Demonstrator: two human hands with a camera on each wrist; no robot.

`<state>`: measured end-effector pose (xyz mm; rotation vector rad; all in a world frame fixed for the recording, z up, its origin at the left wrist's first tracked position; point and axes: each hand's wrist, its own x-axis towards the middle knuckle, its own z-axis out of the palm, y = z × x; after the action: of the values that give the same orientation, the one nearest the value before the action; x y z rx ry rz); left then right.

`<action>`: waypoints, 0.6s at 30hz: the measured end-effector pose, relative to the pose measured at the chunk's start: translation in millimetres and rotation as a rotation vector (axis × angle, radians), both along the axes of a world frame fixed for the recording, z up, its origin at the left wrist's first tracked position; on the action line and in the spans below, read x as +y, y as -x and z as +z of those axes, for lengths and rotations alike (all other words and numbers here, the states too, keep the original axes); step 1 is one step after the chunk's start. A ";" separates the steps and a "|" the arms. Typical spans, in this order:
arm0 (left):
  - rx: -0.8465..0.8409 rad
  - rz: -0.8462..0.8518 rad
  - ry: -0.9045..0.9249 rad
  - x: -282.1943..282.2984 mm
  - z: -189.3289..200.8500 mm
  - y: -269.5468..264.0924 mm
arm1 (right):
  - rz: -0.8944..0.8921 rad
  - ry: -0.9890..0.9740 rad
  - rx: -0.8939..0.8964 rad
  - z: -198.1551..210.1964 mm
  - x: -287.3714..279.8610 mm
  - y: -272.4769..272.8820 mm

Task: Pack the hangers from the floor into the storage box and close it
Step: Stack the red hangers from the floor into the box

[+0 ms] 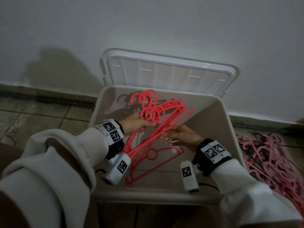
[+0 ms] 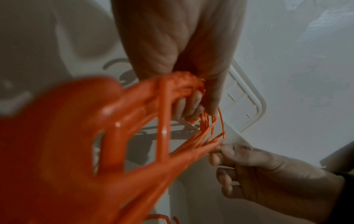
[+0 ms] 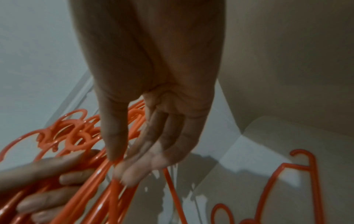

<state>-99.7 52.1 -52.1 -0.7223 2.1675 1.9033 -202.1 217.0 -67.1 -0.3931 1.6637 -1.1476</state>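
We see a bunch of red hangers (image 1: 162, 122) held over the open storage box (image 1: 218, 127), which stands on the tiled floor (image 1: 41, 116) against the white wall (image 1: 148, 27). The left hand (image 1: 137, 123) grips the bunch near the necks, fingers curled round the stacked bars, with the hooks pointing to the far side of the box. The right hand (image 1: 182, 135) meets the same bunch from the right; in the right wrist view its thumb and fingertips (image 3: 134, 171) pinch the long bars lightly. The picture there is blurred, so we cannot tell how firm that hold is. One single hanger (image 1: 156, 160) lies flat on the bottom of the box, at the near side beneath the hands. The lid (image 1: 164, 69) stands upright at the far edge of the box, leaning against the wall. On the floor to the right of the box lies a heap of pink hangers (image 1: 269, 160).
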 end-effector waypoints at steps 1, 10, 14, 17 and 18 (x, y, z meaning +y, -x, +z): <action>-0.010 0.019 -0.016 0.4 -0.1 0.2 | 0.020 -0.032 0.064 -1.3 -1.2 0.8; 0.011 -0.072 -0.004 -2.8 2.6 -4.6 | -0.095 0.092 -0.081 -11.9 -5.6 -1.0; -0.010 0.010 -0.021 -3.2 -3.1 -5.8 | -0.032 0.078 -0.021 -13.9 -9.4 -4.0; -0.036 0.011 -0.054 -3.5 -8.6 -5.4 | -0.055 -0.026 0.098 -19.2 -14.3 0.6; -0.039 0.007 -0.075 -3.8 -8.8 -5.7 | -0.095 -0.052 0.109 -21.4 -15.2 2.1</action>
<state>-94.0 48.3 -60.9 -0.7474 2.0620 1.9452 -204.2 201.7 -88.5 -0.3522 1.8205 -1.1672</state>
